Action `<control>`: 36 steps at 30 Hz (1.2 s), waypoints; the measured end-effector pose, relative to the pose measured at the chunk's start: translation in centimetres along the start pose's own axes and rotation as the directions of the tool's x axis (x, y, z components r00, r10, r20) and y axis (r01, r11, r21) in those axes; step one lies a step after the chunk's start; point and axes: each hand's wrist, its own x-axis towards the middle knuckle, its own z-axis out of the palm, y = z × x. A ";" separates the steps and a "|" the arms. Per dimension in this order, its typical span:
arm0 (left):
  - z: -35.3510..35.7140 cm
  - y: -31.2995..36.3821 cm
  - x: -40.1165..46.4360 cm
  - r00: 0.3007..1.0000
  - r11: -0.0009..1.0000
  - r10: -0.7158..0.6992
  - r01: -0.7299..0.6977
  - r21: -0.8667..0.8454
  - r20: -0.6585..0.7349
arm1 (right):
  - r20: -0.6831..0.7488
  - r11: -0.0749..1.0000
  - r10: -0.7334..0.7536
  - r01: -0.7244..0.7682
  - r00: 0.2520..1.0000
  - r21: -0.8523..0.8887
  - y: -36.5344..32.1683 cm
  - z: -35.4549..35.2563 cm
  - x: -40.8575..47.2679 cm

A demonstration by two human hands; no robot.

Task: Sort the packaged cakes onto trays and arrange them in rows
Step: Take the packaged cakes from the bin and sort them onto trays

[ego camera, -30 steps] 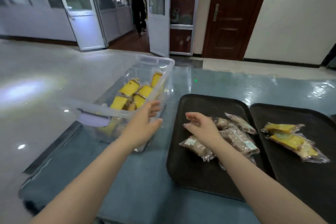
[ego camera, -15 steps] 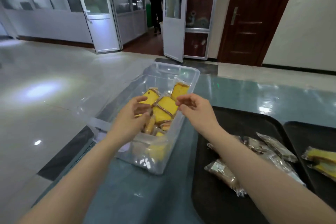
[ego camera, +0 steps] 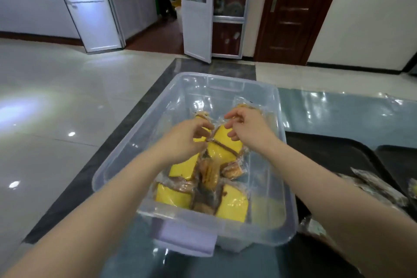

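Both hands reach inside the clear bin [ego camera: 279,119], whose walls hem them in. Left hand [ego camera: 184,140] pinches the wrapper of a yellow packaged cake [ego camera: 223,144]; right hand [ego camera: 249,128] hovers with loosely curled fingers. Black tray [ego camera: 334,151] lies just beside the bin.

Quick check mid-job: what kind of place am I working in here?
Probably a lobby or entrance hall of an institutional building, not a kitchen. The glossy pale tiled floor, the white-framed glass doors and the dark brown wooden door suggest it. The clear plastic bin sits on a glass-topped table.
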 end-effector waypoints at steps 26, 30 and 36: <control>4.4 -14.1 11.5 0.896 0.728 -0.273 -0.047 0.684 0.352 | -0.099 0.654 0.436 -0.390 0.894 -0.648 9.8 8.0 10.1; 4.9 -14.4 11.5 0.955 0.776 -0.193 0.008 0.630 0.227 | -0.003 0.617 0.456 -0.318 0.890 -0.720 10.0 7.6 10.1; 4.6 -14.4 12.1 0.960 0.894 -0.233 0.149 0.423 0.153 | 0.061 0.642 0.413 -0.243 0.909 -0.727 10.0 8.2 9.0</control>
